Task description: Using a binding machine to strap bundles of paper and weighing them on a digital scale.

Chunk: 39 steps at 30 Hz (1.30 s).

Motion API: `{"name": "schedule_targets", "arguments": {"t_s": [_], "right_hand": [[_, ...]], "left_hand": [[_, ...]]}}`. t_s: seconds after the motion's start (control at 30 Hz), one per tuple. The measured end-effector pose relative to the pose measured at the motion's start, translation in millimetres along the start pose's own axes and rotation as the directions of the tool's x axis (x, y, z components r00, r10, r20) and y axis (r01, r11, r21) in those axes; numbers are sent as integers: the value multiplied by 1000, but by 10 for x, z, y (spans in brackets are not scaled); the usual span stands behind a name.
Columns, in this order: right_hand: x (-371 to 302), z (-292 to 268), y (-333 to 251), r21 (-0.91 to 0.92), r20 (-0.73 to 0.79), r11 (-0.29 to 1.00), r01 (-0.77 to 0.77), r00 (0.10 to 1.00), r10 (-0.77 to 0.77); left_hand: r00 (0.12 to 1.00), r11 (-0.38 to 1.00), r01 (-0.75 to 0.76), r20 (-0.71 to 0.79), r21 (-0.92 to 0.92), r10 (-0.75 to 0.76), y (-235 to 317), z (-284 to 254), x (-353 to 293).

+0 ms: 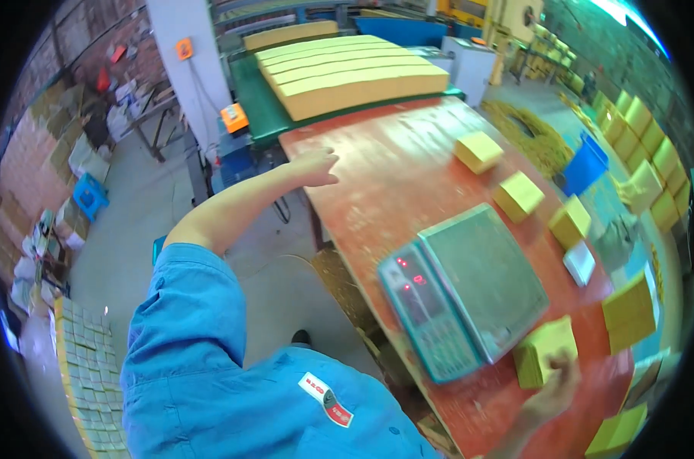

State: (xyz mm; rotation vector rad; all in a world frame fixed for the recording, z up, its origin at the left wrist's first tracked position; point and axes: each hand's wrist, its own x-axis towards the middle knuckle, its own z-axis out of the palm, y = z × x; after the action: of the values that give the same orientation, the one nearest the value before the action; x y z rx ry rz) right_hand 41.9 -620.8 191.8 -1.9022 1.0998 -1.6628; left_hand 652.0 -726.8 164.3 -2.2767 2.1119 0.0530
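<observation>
While a stack of yellow paper sheets (544,350) lies on the red table (377,176) just right of the grey weighing scale (463,291), my right hand (555,386) grips its near corner, fingers clamped on it. My left hand (315,166) rests flat and spread on the table's far left edge, well apart from the stack. Small yellow bundles (518,196) sit beyond the scale

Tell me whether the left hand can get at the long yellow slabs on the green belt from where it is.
Probably yes. The left hand is stretched out over the red table's far edge, palm down and empty, and the nearest long yellow slab on the green belt lies just beyond, with nothing between them.
</observation>
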Motion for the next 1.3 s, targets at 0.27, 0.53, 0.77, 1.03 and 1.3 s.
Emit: {"name": "schedule_targets", "arguments": {"t_s": [0.27,0.53,0.77,1.03,1.3], "right_hand": [[-661,3469,-667,189,613,839,-510,729,305],[-629,4629,-392,161,746,763,-626,583,321],[-117,5295,-248,162,766,661,-733,515,384],[486,5965,45,273,711,627,-729,592,379],[700,6112,313,228,689,691,-686,615,383]], "left_hand": [[795,815,508,-212,-280,-568,-2975,306,-677],[745,815,489,-336,-311,-576,-3954,589,-258],[747,840,507,-386,-193,-540,-4045,512,-188],[782,838,457,-314,-299,-538,-4272,556,-274],[893,869,208,-274,-449,-356,-4507,511,-305]]}}
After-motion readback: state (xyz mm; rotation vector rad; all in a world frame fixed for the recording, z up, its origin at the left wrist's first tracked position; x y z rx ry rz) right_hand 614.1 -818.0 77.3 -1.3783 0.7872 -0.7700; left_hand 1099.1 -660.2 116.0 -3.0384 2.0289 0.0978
